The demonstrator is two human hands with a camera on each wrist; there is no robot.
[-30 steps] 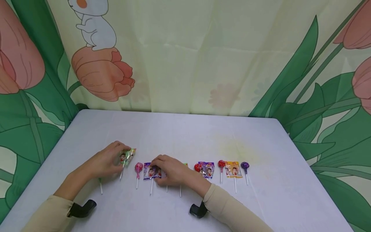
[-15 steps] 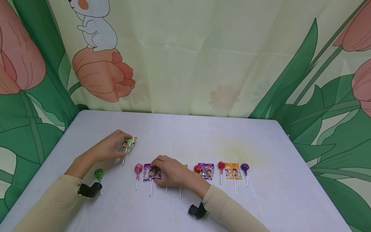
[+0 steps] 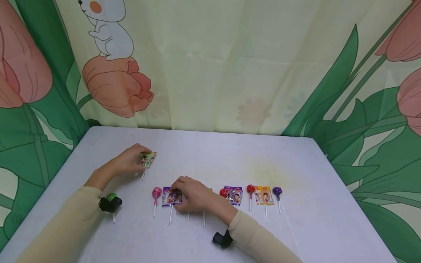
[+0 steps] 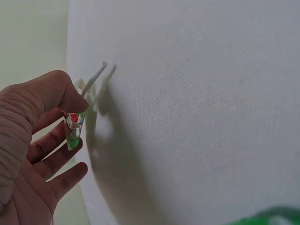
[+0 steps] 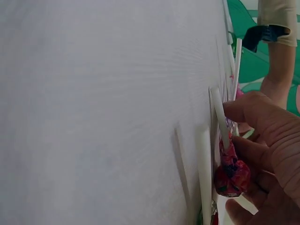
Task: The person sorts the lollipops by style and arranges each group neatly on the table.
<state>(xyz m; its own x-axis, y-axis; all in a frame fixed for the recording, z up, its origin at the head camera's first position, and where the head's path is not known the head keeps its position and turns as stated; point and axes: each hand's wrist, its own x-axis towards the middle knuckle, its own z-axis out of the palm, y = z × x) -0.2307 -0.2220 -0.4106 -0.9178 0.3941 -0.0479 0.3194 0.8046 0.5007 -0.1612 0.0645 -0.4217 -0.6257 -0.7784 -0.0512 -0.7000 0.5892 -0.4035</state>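
My left hand pinches a lollipop in a square green packet at the back left, its white stick pointing down. In the left wrist view, thumb and fingers close on that lollipop, its stick just above the cloth. My right hand is low over the middle of the row, thumb and forefinger gripping a lollipop in a purple packet. Under that palm, the right wrist view shows a round lollipop in a red wrapper. The hand hides much of two other lollipops, whose sticks stick out below.
A pink lollipop lies left of the right hand. A green one is partly behind the left wrist's black camera mount. Rightward lie another purple packet, a red lollipop, an orange packet and a dark purple lollipop.
The left hand has moved away toward the back of the table, slightly right, carrying the green-packet lollipop. The green round lollipop came into view, then was partly covered. The right hand stayed nearly still.
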